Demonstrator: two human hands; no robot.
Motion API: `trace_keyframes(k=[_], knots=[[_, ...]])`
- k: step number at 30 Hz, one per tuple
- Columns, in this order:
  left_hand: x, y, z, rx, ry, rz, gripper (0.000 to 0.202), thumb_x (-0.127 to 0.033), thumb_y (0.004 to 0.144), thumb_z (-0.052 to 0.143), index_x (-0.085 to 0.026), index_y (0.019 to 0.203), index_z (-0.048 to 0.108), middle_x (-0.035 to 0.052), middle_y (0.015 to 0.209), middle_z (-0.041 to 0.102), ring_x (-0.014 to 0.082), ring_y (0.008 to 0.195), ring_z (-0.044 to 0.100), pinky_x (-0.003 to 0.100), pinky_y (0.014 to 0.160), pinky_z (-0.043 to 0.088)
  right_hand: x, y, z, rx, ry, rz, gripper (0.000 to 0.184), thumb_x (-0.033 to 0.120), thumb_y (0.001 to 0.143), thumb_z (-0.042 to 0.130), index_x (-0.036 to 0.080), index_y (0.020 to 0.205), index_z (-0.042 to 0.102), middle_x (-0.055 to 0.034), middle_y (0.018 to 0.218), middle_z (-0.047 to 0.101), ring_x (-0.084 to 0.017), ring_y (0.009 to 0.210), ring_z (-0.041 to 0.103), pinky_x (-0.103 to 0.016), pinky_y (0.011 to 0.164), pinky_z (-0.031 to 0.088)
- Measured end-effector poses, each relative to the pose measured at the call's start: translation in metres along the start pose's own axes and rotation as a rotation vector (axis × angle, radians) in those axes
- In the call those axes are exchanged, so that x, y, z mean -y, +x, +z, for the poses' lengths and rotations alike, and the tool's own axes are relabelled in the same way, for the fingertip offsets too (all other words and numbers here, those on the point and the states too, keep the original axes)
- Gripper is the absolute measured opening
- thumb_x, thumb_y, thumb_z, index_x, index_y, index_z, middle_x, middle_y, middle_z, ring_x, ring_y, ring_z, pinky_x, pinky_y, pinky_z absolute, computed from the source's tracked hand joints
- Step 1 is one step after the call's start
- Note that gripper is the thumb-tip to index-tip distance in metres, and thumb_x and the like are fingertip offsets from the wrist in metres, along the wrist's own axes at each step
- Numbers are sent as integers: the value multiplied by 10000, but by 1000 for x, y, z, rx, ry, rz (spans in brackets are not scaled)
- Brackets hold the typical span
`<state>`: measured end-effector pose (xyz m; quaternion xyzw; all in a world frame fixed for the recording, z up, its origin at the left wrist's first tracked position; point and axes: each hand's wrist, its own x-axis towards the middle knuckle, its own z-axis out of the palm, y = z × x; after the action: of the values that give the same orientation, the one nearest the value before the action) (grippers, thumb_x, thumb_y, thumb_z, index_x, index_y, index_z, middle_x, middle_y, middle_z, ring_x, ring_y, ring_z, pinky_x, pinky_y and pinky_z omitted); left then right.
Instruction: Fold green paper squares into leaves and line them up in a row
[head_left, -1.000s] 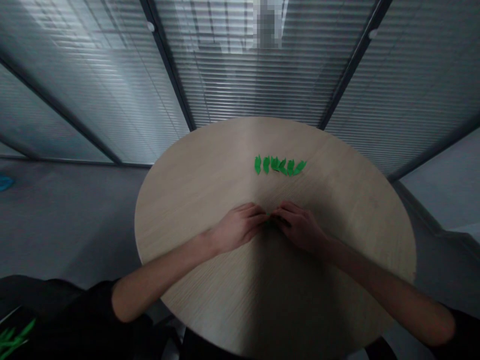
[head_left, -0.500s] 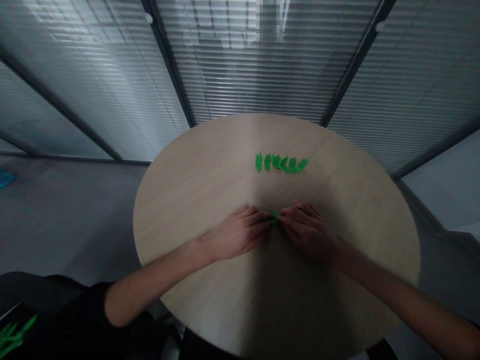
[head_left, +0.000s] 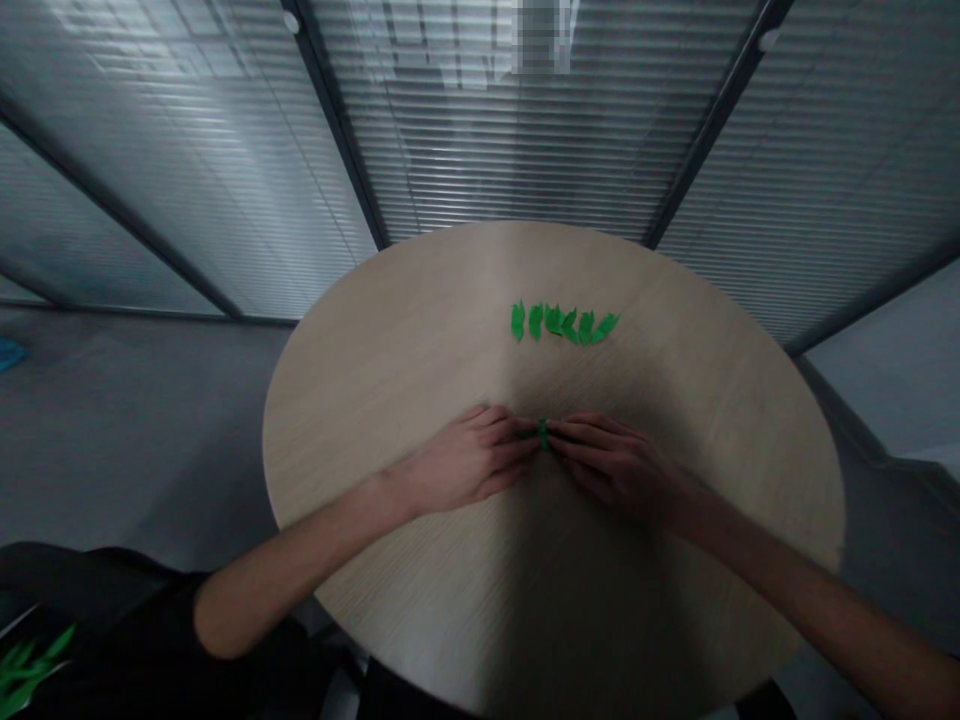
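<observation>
A small green leaf-like piece (head_left: 543, 434) is pinched between both hands near the middle of the round table; most of it is covered by fingers. My left hand (head_left: 487, 455) holds it from the left, with fingertips pressed together. From the right, the fingertips of my right hand (head_left: 611, 455) close on the same piece. Farther back lies a short row of several similar green leaf-like pieces (head_left: 555, 321), some of them overlapping. The material of the pieces cannot be made out.
The round wooden table (head_left: 390, 330) stands close to a glass wall with blinds (head_left: 480, 170). At the lower left, more green pieces (head_left: 34, 665) lie on something dark beside me. A blue item (head_left: 10, 353) is on the floor at far left.
Both hands have shifted slightly left, and the fingers have closed in flatter around the green piece, which now shows as a narrower strip. The row behind has not moved.
</observation>
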<state>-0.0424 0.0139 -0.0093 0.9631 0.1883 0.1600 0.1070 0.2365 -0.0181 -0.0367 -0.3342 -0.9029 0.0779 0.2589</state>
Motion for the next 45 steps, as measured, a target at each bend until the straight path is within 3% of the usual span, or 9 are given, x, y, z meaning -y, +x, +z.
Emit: trace_keyframes(k=[5,14,24,31,36,42,45], knots=[[3,-5,0,14,71,-13,377,-345,1091,472,-158,1360,659,149,1373,694,295,1198,634,468,1050,492,-3,-5,-3,39,-22,-27,410,207,1030,590,283,1426,663,-65,1456,683,-266,1344,637,-544,1180,482],[7,-9,2,-41,156,31,345,-295,1095,451,-121,1279,686,138,1272,740,280,1134,677,447,1007,539,-5,-8,-2,-7,-31,-32,416,194,1023,598,257,1429,665,-72,1423,705,-275,1314,641,-481,1086,568],[9,-10,4,-117,192,-30,314,-288,1093,460,-133,1110,733,104,1114,767,245,1025,719,412,952,591,-4,-6,-2,-24,-36,-56,403,178,1028,586,253,1416,666,-64,1410,714,-276,1293,650,-488,1057,583],[4,-4,6,-141,136,37,341,-279,1083,457,-96,1273,673,164,1322,702,283,1216,664,436,1061,552,1,-5,-2,0,-45,-13,467,178,1033,561,281,1486,603,-61,1429,701,-286,1295,640,-512,1060,573],[-1,3,10,-98,73,89,399,-281,1109,402,-79,1382,612,189,1333,714,279,1238,673,455,1079,536,0,-5,-2,10,-51,-22,450,179,1034,562,264,1474,610,-71,1429,698,-289,1307,625,-516,1080,560],[-1,2,11,-48,0,38,360,-281,1107,427,-148,1359,646,144,1375,708,265,1284,658,451,1111,526,4,-2,0,-33,-47,-24,368,183,1039,576,212,1399,647,-96,1366,722,-286,1275,624,-492,1077,552],[0,3,13,-67,-62,-1,326,-278,1100,455,-162,1311,674,134,1333,721,257,1229,676,438,1087,541,6,2,3,-69,-49,31,295,216,1025,621,211,1310,698,-103,1239,752,-278,1154,657,-478,1025,567]])
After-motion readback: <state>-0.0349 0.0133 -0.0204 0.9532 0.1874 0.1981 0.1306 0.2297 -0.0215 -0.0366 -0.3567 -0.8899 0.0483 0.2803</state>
